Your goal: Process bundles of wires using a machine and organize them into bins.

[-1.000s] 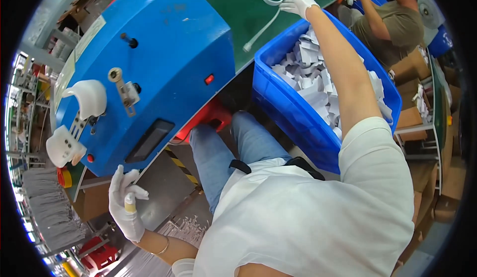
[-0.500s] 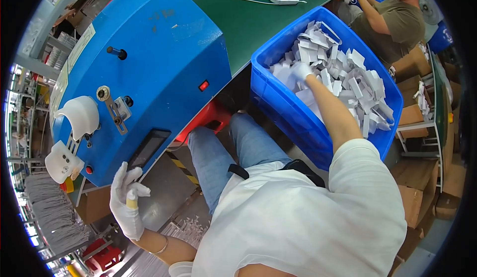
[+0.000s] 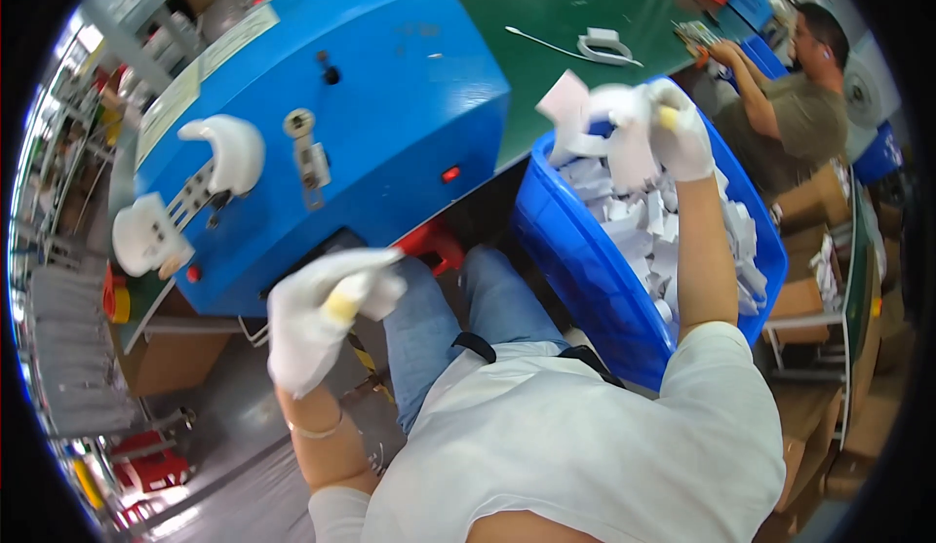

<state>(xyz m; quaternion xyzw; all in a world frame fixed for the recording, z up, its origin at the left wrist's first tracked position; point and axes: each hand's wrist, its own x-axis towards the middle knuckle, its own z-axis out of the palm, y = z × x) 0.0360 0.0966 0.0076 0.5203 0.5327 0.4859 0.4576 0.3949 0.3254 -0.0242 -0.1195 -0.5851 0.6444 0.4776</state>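
My right hand [image 3: 684, 135], in a white glove with a yellow band on one finger, is closed on some white looped strips with flat tabs [image 3: 634, 145]. It holds them just above the blue bin [image 3: 624, 280], and motion blurs them. More white strips and tabs [image 3: 634, 236] fill the bin in a loose heap. My left hand [image 3: 327, 319], gloved the same way, hovers over the near edge of the blue machine [image 3: 390, 143], left of my knees. Its fingers reach out to the right, slightly bent and smeared, with nothing visible in them.
On the machine's left stand white curved holders [image 3: 229, 158], a slotted metal arm [image 3: 305, 158] and a red switch [image 3: 450, 174]. A white looped strip with a tail [image 3: 604, 48] lies on the green table [image 3: 531, 17]. A co-worker [image 3: 804, 104] sits at the far right; cardboard boxes [image 3: 804, 411] stand below.
My right hand has risen out of the bin, bringing white looped strips with it. My left hand has moved right and up. The view has shifted, so the machine appears farther right.
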